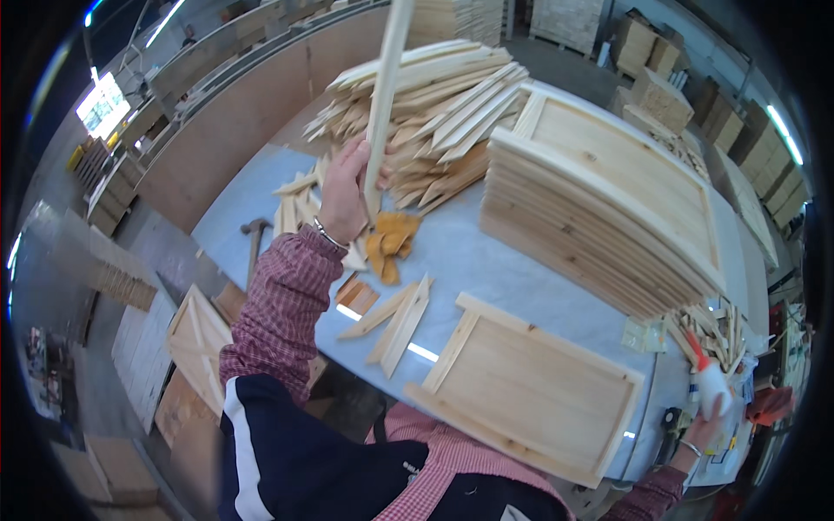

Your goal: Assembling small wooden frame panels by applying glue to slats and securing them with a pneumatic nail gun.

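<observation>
While the left hand [341,193] is closed around a long wooden strip [385,82] that rises toward the far edge of the picture, the right hand [705,423] grips a white glue bottle [712,382] with a red tip at the table's near right corner. Just beside the left hand lies an orange glove [388,243], and behind it a big heap of mitred strips [430,108] covers the far left part of the table [486,260]. Two loose strips [398,319] lie near the front edge, left of a single frame [530,391] that rests flat against the person's body. Behind that frame, a tall stack of frames [599,217] fills the right side of the table; their number cannot be counted. A box of small wooden wedges [717,334] stands at the right edge, close to the bottle. A hammer [254,239] lies at the left edge. One more frame [201,343] leans below the table on the left. Around stand wooden panels [252,104] and pallets of timber [660,95] on a grey workshop floor.
</observation>
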Tool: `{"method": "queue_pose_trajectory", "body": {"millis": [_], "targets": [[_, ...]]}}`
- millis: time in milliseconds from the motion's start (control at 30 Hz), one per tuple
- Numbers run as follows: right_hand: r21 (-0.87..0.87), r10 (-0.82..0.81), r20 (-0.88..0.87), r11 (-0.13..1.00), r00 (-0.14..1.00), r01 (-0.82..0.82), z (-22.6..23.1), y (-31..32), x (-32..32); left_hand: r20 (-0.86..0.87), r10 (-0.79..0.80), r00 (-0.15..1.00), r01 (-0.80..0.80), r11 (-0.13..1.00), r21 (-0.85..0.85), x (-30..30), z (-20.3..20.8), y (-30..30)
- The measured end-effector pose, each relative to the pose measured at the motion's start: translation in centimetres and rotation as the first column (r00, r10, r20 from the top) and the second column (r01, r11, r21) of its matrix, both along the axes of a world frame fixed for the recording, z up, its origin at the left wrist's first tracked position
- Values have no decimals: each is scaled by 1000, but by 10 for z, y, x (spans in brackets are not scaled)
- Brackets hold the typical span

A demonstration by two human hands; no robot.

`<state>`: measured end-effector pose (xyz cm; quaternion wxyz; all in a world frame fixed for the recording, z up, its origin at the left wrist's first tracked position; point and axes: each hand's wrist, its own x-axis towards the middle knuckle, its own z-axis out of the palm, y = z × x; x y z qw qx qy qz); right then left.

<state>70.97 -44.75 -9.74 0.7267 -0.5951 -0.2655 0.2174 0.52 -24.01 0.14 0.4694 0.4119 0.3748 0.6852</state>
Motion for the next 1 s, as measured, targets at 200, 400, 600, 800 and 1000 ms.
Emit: {"method": "queue_pose_trajectory", "body": {"millis": [200,400,600,800,1000], "targets": [[103,203,-71,975,977,-195,37,-7,-74,415,-471,779,469,876,114,21,-24,-62],[327,327,-467,927,822,-183,30,-35,-125,394,-593,703,612,786,91,95,-3,-106],[433,391,-306,869,868,-239,54,-65,-177,264,-767,585,772,626,107,176,-15,-129],[438,323,-248,878,913,-191,76,-89,-206,370,-850,374,905,422,57,244,-33,-140],[447,184,-269,893,945,-47,75,-106,-202,18,-848,530,848,530,-2,280,-51,-146]]}}
